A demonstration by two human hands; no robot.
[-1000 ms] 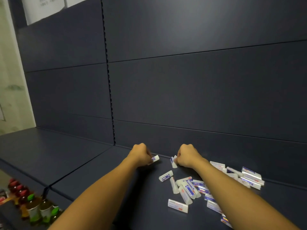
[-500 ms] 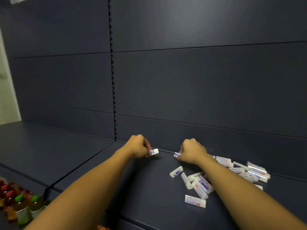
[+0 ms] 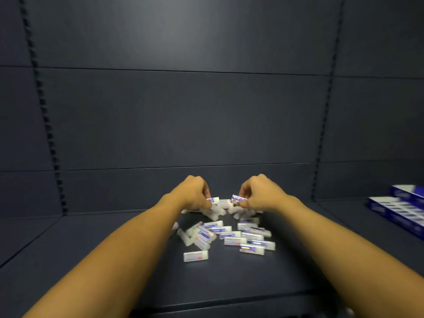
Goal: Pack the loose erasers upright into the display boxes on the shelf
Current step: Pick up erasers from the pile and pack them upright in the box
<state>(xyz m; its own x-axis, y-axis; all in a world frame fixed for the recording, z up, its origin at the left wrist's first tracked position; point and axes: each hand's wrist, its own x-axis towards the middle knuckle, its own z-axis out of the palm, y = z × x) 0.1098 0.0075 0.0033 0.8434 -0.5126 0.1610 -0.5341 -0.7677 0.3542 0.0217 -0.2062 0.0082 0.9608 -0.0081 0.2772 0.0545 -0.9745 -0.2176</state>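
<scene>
We reach both arms over the dark shelf (image 3: 96,260) toward its back panel (image 3: 183,115). Our left hand (image 3: 195,193) is curled, its fingers (image 3: 206,194) pinching one small white eraser (image 3: 213,200) that sticks out to the right of the fist. Our right hand (image 3: 259,193) is curled the same way, its fingers (image 3: 243,194) gripping a second eraser with a blue label (image 3: 237,198), pointing left. The two held erasers are near each other but apart, above the far edge of the heap.

Below and between our wrists lies the pile of loose erasers (image 3: 229,235), all flat on the shelf, crossing and touching one another at mixed angles; the picture is blurred, so we cannot count them. One eraser (image 3: 195,256) lies alone at the near side of the pile.

The blue and white display boxes (image 3: 399,212) stand on the shelf at the far right, well apart from the pile, partly cut off by the picture's edge; our right forearm (image 3: 321,237) lies between the pile and them. Slotted uprights (image 3: 43,106) run up the panel on either side.
</scene>
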